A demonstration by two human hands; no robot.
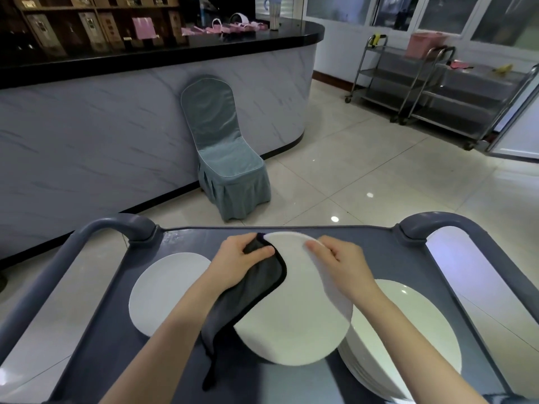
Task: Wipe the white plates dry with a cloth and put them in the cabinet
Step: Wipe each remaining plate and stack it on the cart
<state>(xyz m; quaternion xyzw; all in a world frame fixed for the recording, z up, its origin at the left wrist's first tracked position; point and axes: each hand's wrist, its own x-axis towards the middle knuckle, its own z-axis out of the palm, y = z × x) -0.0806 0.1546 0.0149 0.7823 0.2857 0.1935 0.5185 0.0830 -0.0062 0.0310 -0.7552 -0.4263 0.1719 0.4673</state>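
Note:
I hold a white plate (pixel 294 310) tilted above the grey cart top (pixel 186 237). My left hand (pixel 239 262) presses a dark grey cloth (pixel 250 293) against the plate's left edge, the cloth draped over the rim and hanging down. My right hand (pixel 338 263) grips the plate's upper right rim. A single white plate (pixel 163 293) lies flat on the cart at the left. A stack of white plates (pixel 408 333) stands on the cart at the right, partly hidden behind the held plate.
The cart has raised grey handles at left (pixel 116 225) and right (pixel 437 223). Beyond it stand a covered blue-grey chair (pixel 227 158), a marble-fronted counter (pixel 116 112) and steel trolleys (pixel 437 91) on the tiled floor.

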